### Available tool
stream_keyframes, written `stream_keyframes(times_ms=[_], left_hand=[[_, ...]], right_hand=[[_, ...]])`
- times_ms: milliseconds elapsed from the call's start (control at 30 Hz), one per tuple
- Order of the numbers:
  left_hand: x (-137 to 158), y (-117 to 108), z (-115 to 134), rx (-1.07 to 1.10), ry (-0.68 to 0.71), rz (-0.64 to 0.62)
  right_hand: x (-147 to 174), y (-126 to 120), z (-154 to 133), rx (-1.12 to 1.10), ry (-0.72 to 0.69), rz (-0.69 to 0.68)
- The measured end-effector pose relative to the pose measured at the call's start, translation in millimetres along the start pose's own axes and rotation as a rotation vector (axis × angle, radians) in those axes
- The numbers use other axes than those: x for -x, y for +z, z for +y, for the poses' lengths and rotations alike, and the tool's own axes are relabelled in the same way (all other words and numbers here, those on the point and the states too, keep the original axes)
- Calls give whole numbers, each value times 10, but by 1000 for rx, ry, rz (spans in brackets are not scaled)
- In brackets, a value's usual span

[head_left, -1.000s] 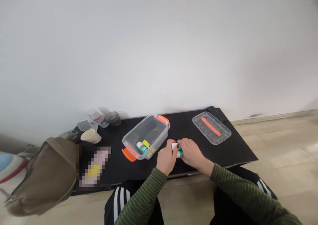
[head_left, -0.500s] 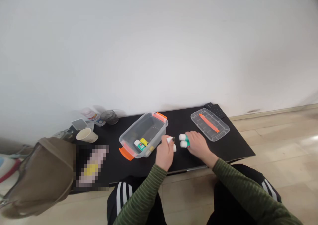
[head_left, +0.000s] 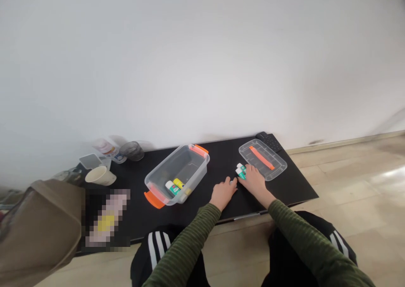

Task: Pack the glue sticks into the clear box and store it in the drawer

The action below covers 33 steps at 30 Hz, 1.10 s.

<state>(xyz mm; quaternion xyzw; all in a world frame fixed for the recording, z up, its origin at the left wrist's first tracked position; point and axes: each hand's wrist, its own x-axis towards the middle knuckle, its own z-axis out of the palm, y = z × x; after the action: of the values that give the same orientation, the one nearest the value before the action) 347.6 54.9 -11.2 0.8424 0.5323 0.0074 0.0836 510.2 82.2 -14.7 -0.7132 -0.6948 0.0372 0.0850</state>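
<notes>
Open box: the clear box [head_left: 200, 175] stands on the black counter [head_left: 221, 157] without its cover; I count one box, with two orange clips in view.
Lid: one, off, lying flat to the right of the box with its orange strip [head_left: 262, 158] uppermost.
Inside the box: two tubes that I can make out, one green-and-white tube [head_left: 173, 188] and one yellow tube [head_left: 179, 183], lying side by side near the close end.
Outside the box: two more green-and-white ones, the paired tubes [head_left: 241, 174], side by side near the lid and not in the box.
Right hand: the right hand [head_left: 255, 181] has its fingers closed over the pair's rear ends.
Left hand: the left hand [head_left: 223, 194] is low by the counter, fingertips at a small pale thing [head_left: 233, 180]; from here I cannot tell whether it grips it.
How far along: I'd call it partway, two tubes in, two out, lid unfitted.
Left end of the counter: one paper cup [head_left: 100, 176], one dark tumbler [head_left: 132, 151], one bottle [head_left: 109, 150].
</notes>
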Motion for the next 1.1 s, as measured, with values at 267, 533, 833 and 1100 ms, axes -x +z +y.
stream_keyframes(times_ms=[267, 533, 833, 1100], left_hand=[[-69, 103, -82, 239, -85, 245], [82, -195, -124, 394, 43, 402], [729, -949, -725, 55, -395, 587], [1058, -824, -751, 17, -430, 277]], right_hand=[[48, 58, -12, -85, -238, 215], [183, 166, -160, -102, -426, 131], [157, 33, -257, -151, -504, 264], [83, 152, -364, 5, -610, 268]])
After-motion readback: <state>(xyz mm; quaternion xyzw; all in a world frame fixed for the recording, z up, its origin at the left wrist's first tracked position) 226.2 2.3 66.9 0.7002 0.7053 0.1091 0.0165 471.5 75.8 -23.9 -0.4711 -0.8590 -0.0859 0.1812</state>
